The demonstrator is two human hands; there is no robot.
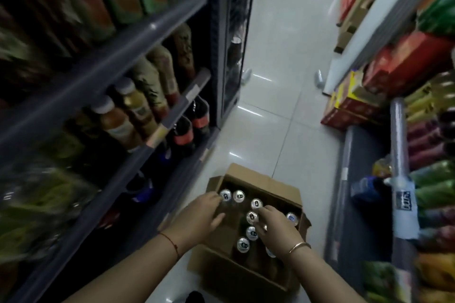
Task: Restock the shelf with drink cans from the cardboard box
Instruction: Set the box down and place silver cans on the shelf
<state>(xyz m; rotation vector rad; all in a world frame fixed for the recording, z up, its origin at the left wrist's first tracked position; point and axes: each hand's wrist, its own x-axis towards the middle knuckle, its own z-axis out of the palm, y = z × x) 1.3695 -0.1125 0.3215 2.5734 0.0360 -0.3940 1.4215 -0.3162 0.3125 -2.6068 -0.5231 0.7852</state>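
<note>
the shelf (138, 39) ran down the left of the aisle, its tiers packed with bottles (118, 120). the box (246, 278) sat open on the floor (270, 81) just beside the shelf's foot, flaps up. the cans (238, 196) stood upright inside it, only their silver tops showing, with dark gaps between some.

the left hand (202, 216) lay loosely spread over the box's left side, fingertips touching the far-corner can and clasping nothing. the right hand (278, 231) hung curled over the middle cans. whether it had hold of one, i cannot tell.

full cans were likely heavy for their size, stiff-walled yet easy to dent, and smooth enough to slip. a pinch on the rim would probably be weak. the surer hold was round the upper wall, fingers pushed down into the gaps, lifting straight up.
</note>
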